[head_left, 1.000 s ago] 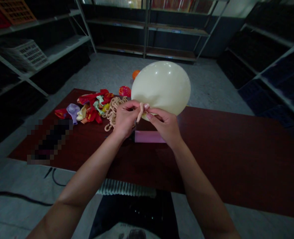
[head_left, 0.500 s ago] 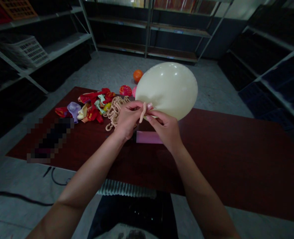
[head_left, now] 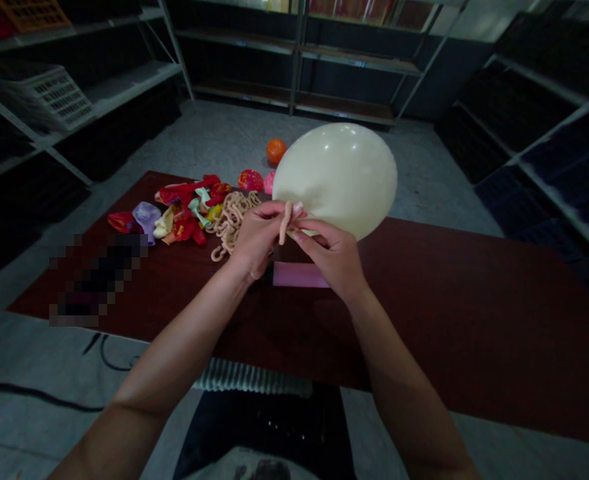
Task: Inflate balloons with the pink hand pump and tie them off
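A large, inflated cream-white balloon (head_left: 342, 177) is held over the table with its neck end toward me. My left hand (head_left: 259, 237) is closed, pinching a short beige bendy piece (head_left: 285, 223) upright beside the balloon's neck. My right hand (head_left: 332, 253) is closed too, its thumb and forefinger pinched at the neck; the fingers partly hide the neck itself. Just left of my left hand lies a heap of curled beige pieces (head_left: 232, 217). Below my hands a pink cylinder (head_left: 299, 275) rests on the table, partly covered by my right hand.
Limp coloured balloons (head_left: 184, 217) are heaped on the left of the dark red table (head_left: 454, 320). A blurred-out dark object (head_left: 99, 280) is near its left edge. Beyond the far edge are an orange ball (head_left: 276, 151) and a red patterned balloon (head_left: 250, 180). Shelves (head_left: 244, 43) surround the area.
Both hands stay at the balloon's neck with only slight finger movement. The beige piece has tilted a little more upright. The view has shifted very slightly.
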`<state>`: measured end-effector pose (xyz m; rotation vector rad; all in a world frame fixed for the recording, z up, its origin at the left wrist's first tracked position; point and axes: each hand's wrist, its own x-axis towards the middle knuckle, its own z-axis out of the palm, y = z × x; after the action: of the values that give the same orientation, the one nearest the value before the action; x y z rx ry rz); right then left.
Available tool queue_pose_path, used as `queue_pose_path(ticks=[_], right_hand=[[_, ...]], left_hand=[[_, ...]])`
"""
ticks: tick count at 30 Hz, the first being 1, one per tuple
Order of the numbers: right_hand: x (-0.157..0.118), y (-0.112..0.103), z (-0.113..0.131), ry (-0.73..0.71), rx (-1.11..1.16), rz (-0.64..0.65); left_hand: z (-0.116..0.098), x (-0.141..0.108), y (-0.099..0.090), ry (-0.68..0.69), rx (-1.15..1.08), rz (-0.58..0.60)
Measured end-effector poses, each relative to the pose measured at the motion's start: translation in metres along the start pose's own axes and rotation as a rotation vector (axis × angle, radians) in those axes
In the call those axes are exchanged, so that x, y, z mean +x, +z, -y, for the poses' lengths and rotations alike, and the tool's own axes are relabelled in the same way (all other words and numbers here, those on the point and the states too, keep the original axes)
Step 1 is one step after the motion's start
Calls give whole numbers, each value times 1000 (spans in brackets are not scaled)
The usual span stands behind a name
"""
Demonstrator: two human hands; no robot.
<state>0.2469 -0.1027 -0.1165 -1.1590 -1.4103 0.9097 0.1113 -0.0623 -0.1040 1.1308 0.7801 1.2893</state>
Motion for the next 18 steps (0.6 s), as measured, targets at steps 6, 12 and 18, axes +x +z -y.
queue_pose_path(ticks=[6,12,18], right_hand=[[-2,6,-2,-7,13,-62],[-6,15,-1,33,93,-140],[-5,16,-1,64,242,-134]], left_hand=[[4,-3,-1,156,168,-4],[-4,-5,-5,227,232,140],[-4,-7,-11,440,415,149]])
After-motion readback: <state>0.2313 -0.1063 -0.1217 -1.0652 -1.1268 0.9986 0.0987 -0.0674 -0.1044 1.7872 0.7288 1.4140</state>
